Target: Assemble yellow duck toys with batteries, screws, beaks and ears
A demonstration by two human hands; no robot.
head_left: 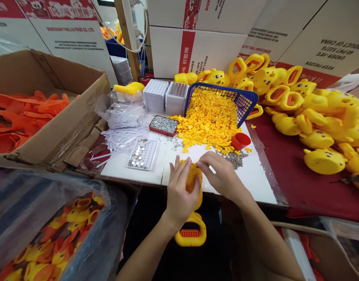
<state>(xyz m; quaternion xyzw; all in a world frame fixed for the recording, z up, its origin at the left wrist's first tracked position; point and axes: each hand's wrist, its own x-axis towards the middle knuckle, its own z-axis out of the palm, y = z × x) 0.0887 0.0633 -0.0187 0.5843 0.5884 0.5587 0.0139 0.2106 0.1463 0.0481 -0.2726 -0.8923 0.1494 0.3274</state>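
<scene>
A yellow plastic toy (pixel 192 177) with a looped handle and an orange ribbed grip sits at the table's front edge, its handle pointing toward me. My left hand (pixel 181 191) wraps round its body from the left. At the toy's upper right edge, the fingers of my right hand (pixel 223 173) are pinched together; whatever they hold is too small or hidden to make out. Just beyond my hands lies a heap of small yellow plastic parts (pixel 208 121), spilling from a tipped blue basket (pixel 246 103). Small metal pieces (pixel 237 159) lie beside a red cup (pixel 240 141).
A clear tray of silver discs (pixel 142 154) and a red tray of tiny metal parts (pixel 163 125) stand left. Yellow duck-like toys (pixel 325 160) pile up right. A cardboard box (pixel 50 125) holds orange pieces; a lined bin (pixel 109 218) with yellow-orange toys is lower left.
</scene>
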